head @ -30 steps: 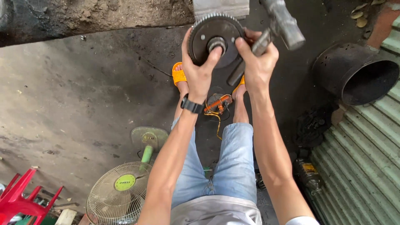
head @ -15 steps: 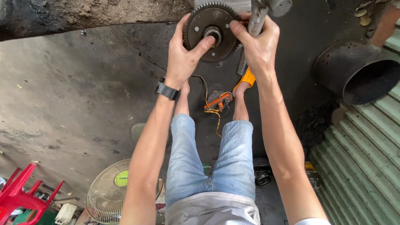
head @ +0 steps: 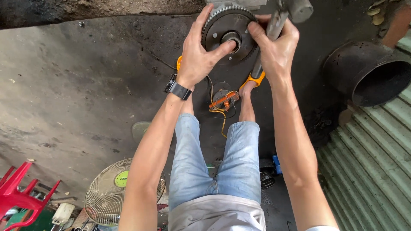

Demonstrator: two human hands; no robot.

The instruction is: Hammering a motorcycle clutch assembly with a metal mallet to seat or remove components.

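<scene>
A dark toothed gear wheel [head: 222, 30] with a round metal hub sits at the top of the head view, against a grey machine part. My left hand [head: 199, 55] grips its left rim, thumb pressed on the hub. My right hand [head: 276, 47] holds the gear's right edge together with a grey metal lever [head: 274, 25] that runs up to a thick cylindrical end. A black watch is on my left wrist. My legs in blue jeans and orange sandals stand below.
A large black metal pipe [head: 372, 75] lies at right beside green corrugated sheeting [head: 372, 171]. An orange tool with wires [head: 223, 102] lies on the oily floor between my feet. A floor fan [head: 109, 192] and red plastic chair [head: 19, 192] are at lower left.
The gear and both hands have shifted up and slightly right in view. My grip on the gear and lever stays the same.
</scene>
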